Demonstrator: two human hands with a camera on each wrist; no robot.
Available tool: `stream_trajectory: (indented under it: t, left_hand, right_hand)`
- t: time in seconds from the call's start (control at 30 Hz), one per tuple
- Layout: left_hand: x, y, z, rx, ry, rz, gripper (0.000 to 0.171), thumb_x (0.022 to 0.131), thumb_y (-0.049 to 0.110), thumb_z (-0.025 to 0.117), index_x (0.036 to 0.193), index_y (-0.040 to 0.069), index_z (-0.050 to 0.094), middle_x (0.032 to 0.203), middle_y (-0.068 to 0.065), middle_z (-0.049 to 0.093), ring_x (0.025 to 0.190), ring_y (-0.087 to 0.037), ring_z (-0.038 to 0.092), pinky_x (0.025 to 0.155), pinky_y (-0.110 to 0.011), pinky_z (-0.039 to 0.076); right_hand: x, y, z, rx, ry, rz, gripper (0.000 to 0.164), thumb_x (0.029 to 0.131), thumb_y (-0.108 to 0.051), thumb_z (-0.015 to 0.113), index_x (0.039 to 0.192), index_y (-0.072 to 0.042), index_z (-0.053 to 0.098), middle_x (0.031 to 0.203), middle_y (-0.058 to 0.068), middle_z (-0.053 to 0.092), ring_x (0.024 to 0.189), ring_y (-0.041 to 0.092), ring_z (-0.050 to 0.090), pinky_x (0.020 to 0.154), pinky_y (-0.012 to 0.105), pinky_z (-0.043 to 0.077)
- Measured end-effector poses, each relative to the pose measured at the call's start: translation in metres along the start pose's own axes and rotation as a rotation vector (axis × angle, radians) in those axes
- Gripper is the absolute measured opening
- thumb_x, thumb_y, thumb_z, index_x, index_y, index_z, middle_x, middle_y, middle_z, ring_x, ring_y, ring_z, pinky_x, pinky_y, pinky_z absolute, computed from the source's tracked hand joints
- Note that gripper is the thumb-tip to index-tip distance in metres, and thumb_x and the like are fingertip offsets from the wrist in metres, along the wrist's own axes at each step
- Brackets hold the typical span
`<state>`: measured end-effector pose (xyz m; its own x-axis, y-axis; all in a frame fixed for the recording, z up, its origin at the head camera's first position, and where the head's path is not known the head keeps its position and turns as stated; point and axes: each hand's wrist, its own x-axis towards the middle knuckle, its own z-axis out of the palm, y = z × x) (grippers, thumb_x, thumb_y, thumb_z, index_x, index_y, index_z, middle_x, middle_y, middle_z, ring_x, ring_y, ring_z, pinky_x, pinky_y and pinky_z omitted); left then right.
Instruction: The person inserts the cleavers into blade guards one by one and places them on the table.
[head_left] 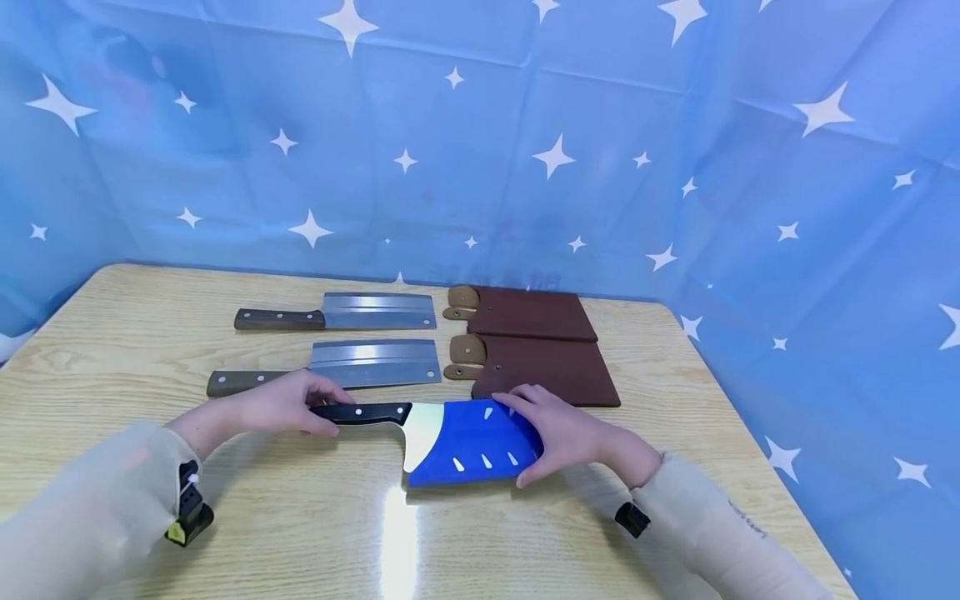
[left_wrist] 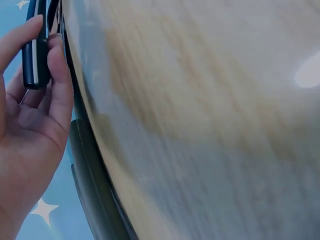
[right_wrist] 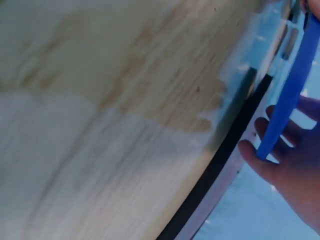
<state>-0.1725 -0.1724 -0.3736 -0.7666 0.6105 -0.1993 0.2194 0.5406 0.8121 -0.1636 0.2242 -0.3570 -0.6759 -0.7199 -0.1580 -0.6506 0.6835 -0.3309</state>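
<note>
My left hand (head_left: 288, 404) pinches the black handle (head_left: 371, 413) of a cleaver near its butt end. In the left wrist view that handle (left_wrist: 36, 65) lies between thumb and fingers. Most of the blade is covered by a blue blade cover (head_left: 480, 442) with white drop-shaped marks; a pale strip of blade (head_left: 424, 429) shows beside the handle. The cover's right end is gripped by my right hand (head_left: 562, 429), thumb at the near side and fingers at the far side. From the right wrist, the blue cover (right_wrist: 292, 85) appears edge-on, raised above the table.
Two more cleavers, a far one (head_left: 378, 311) and a nearer one (head_left: 375, 364), lie bare with handles to the left. Right of them lie two brown leather sheaths (head_left: 532, 313) with tan straps, side by side. Behind the wooden table (head_left: 300, 533) hangs a blue starry cloth (head_left: 480, 117).
</note>
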Motion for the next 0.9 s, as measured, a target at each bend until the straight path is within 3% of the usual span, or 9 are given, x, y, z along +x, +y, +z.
stream_trajectory:
  t: [0.17, 0.63, 0.9]
  left_hand:
    - [-0.001, -0.004, 0.007, 0.031, 0.003, 0.014, 0.038, 0.077, 0.023, 0.073, 0.11, 0.005, 0.066, 0.1, -0.005, 0.068, 0.084, -0.01, 0.056, 0.072, -0.021, 0.046]
    - [-0.003, -0.004, 0.014, 0.114, 0.02, -0.004, 0.038, 0.077, 0.025, 0.074, 0.111, 0.011, 0.066, 0.106, -0.003, 0.066, 0.09, -0.013, 0.052, 0.076, -0.028, 0.044]
    - [-0.01, -0.007, 0.004, 0.023, 0.043, 0.003, 0.042, 0.08, 0.022, 0.07, 0.116, 0.003, 0.062, 0.112, -0.011, 0.064, 0.09, -0.011, 0.055, 0.073, -0.02, 0.048]
  right_hand:
    - [0.0, -0.002, 0.006, -0.08, 0.001, -0.02, 0.105, 0.061, -0.06, 0.075, 0.143, -0.011, 0.034, 0.131, 0.007, 0.046, 0.119, 0.022, 0.043, 0.096, 0.047, 0.038]
    - [0.002, -0.006, 0.014, -0.151, -0.034, -0.009, 0.106, 0.061, -0.063, 0.074, 0.143, -0.009, 0.035, 0.134, 0.007, 0.044, 0.12, 0.021, 0.042, 0.097, 0.043, 0.039]
    - [-0.001, -0.004, 0.008, -0.146, -0.036, -0.024, 0.098, 0.063, -0.063, 0.073, 0.141, -0.013, 0.04, 0.135, 0.006, 0.045, 0.121, 0.021, 0.042, 0.097, 0.043, 0.041]
